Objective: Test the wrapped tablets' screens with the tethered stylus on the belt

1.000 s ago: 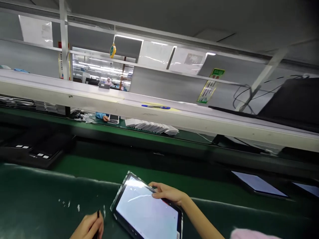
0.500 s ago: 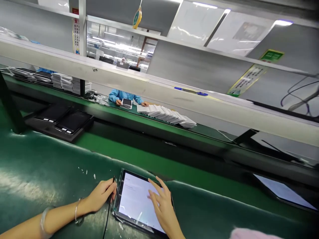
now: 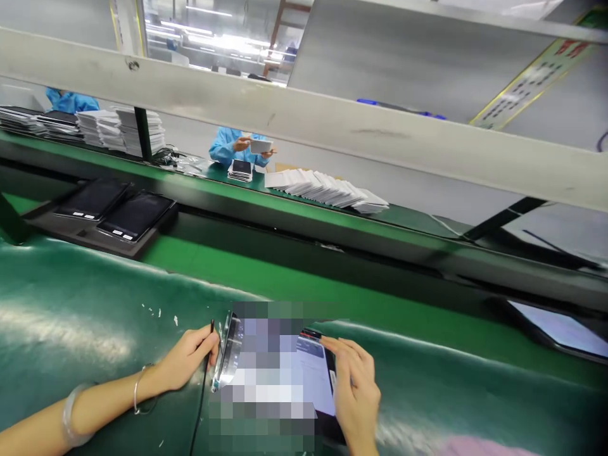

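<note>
A tablet (image 3: 317,372) with a lit, pale screen is in front of me at the green bench's near side; a blurred patch hides much of its middle. My right hand (image 3: 357,385) grips its right edge, fingertips at the far right corner. Close to the tablet's left edge, my left hand (image 3: 189,356) is closed on a thin black cable (image 3: 201,405), whose dark end pokes up above the fingers. Whether the cable touches the tablet I cannot tell.
Two dark tablets (image 3: 135,215) lie in a black tray (image 3: 102,244) at the left. Another lit tablet (image 3: 560,328) rests at the far right. Across the bench, a person in blue (image 3: 227,147) handles a white item behind a fanned row of white pieces (image 3: 327,189). A pale beam (image 3: 294,104) crosses above.
My right hand has gone from over the screen to the tablet's right edge and grips it. The left hand still holds the cable. The view has tipped down; the person opposite has lifted a white item.
</note>
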The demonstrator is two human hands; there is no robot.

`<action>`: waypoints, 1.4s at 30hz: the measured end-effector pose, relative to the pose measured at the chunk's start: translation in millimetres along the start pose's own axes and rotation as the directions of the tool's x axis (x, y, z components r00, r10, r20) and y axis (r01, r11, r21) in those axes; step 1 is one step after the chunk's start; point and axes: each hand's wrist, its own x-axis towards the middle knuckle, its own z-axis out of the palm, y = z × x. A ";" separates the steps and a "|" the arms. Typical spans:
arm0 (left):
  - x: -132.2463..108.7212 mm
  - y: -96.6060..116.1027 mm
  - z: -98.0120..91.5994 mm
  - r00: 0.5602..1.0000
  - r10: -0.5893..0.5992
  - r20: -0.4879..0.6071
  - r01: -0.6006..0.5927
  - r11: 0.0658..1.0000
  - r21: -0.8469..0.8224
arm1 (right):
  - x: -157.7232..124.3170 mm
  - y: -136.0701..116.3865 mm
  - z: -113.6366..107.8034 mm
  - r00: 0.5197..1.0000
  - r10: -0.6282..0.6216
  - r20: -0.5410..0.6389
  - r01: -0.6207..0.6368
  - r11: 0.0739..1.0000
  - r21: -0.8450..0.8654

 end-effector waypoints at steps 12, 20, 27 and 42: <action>0.3 4.9 0.0 0.999 -0.034 0.016 0.033 0.998 0.045 | -20.2 -79.9 61.4 0.863 -0.124 0.491 0.151 0.988 -0.016; -1.1 9.4 3.1 0.997 -0.038 0.063 0.036 0.999 0.037 | -8.8 -83.0 62.1 0.902 -0.130 0.412 0.129 0.991 0.030; -1.5 8.7 2.7 0.997 -0.046 0.067 0.044 0.999 0.030 | -12.2 -66.9 57.2 0.951 -0.091 0.296 0.095 0.995 0.000; -2.3 11.5 0.0 0.996 -0.057 0.074 0.051 0.996 0.071 | -2.5 -37.4 19.3 0.991 -0.018 0.132 0.019 1.000 0.000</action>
